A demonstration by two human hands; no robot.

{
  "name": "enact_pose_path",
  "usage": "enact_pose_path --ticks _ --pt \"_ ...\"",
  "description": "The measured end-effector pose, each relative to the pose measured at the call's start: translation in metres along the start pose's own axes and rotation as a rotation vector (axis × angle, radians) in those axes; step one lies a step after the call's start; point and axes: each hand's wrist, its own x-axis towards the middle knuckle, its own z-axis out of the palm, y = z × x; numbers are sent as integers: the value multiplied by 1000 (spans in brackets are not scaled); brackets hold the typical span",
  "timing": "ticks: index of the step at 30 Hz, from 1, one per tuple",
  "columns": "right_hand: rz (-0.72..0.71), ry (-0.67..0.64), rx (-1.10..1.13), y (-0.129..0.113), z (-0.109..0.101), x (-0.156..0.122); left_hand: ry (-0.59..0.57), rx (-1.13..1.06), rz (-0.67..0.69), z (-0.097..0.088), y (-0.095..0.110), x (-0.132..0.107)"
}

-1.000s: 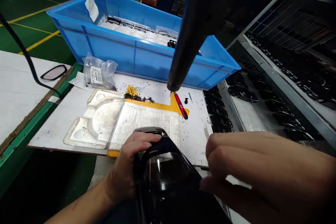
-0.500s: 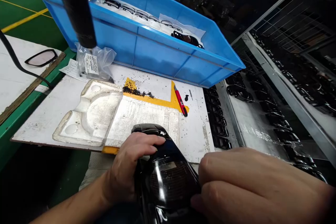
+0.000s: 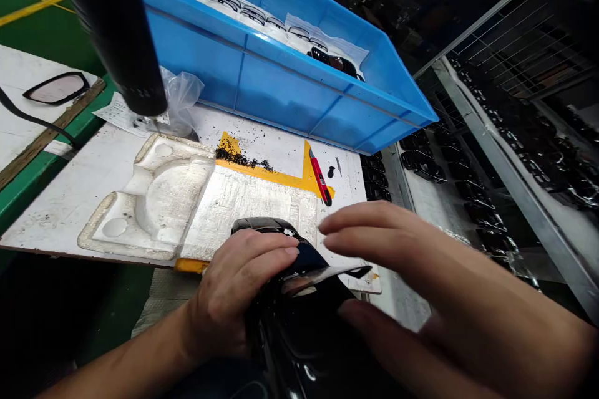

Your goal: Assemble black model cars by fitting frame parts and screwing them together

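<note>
My left hand [image 3: 248, 280] is wrapped over a glossy black plastic housing [image 3: 299, 330], its fingers lying across the upper part. A thin glossy edge [image 3: 327, 273] sticks up from the housing, ending in a black tip on the right. My right hand [image 3: 421, 274] hovers over the housing's right side, fingers stretched out and apart from the thumb. The thumb is at the black surface; whether it touches, I cannot tell. In front lies a white foam cradle [image 3: 175, 199] with a round hollow, beside a scuffed white pad [image 3: 253, 206].
A black electric screwdriver [image 3: 126, 43] hangs at upper left. Behind stands a blue crate [image 3: 281, 87] with black frames inside. Small black screws [image 3: 243, 159] and a red utility knife [image 3: 321, 177] lie on the board. Racks of black parts [image 3: 486, 199] stand at right.
My right hand has opened from a curled grip and risen off the housing's right side. A raised edge now shows on the housing. The screwdriver appears lower and larger.
</note>
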Motion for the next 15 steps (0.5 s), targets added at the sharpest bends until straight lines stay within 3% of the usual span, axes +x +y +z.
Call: enact_pose_path --ticks 5,15 --pt "138 -188 138 13 7 18 -21 81 -3 8 -3 10" --pt "70 -37 245 43 16 17 -38 13 -78 14 -4 20"
